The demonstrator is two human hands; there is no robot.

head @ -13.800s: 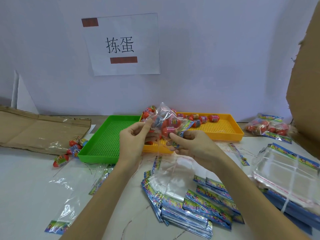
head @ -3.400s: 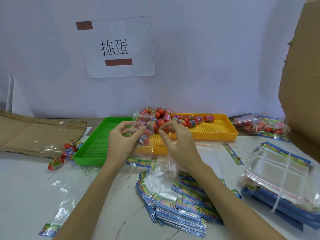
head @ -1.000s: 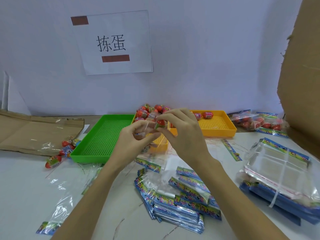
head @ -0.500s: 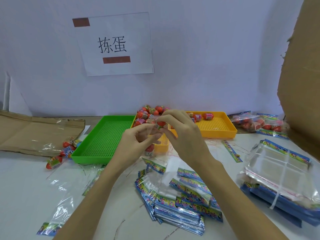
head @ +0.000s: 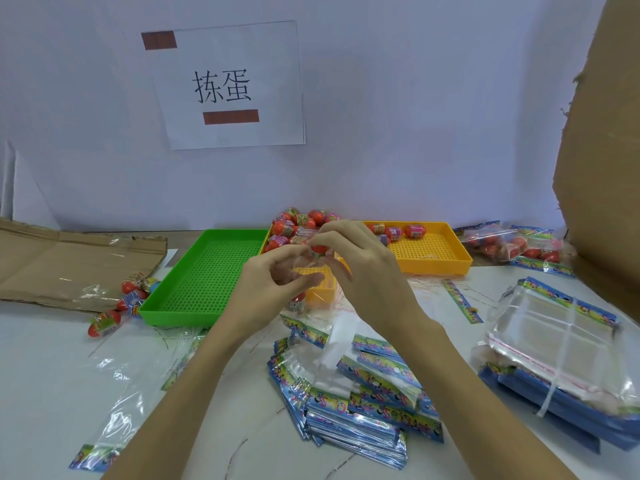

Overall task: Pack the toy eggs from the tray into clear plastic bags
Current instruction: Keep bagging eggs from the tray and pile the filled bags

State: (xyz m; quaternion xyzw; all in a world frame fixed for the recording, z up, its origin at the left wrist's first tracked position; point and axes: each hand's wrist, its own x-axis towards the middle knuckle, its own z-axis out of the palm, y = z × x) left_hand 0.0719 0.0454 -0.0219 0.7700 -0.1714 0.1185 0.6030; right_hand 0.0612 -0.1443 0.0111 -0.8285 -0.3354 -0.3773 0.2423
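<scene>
a person's two bare hands meet above a white table, working a clear plastic bag (head: pixel 308 271) held up between them. the left hand (head: pixel 273 285) has its thumb and fingers curled onto the bag's upper edge, pinching the film. the right hand (head: pixel 360 268) is curled over from the other side, its fingertips (head: pixel 320 239) pinching a red toy egg (head: pixel 318 249) right at the bag's mouth. whether the egg is already inside the film cannot be told.

just behind the grip sits a yellow tray (head: pixel 433 265) with a heap of toy eggs (head: pixel 294 225) at its near-left end and a few more further right. a green tray (head: pixel 207 271) lies just left of the grip. below the grip, toward the person, is a fanned stack of flat bags with colourful header cards (head: pixel 363 403). filled bags (head: pixel 519 247) lie well off to the right of the grip, and a few loose eggs (head: pixel 131 299) well off to the left.

the bag looks thin, limp and slippery, so it probably needs holding by its mouth edge or the stiffer printed header. the eggs look light, hard and smooth, likely to roll or slip; a fingertip pinch around the middle seems best.
</scene>
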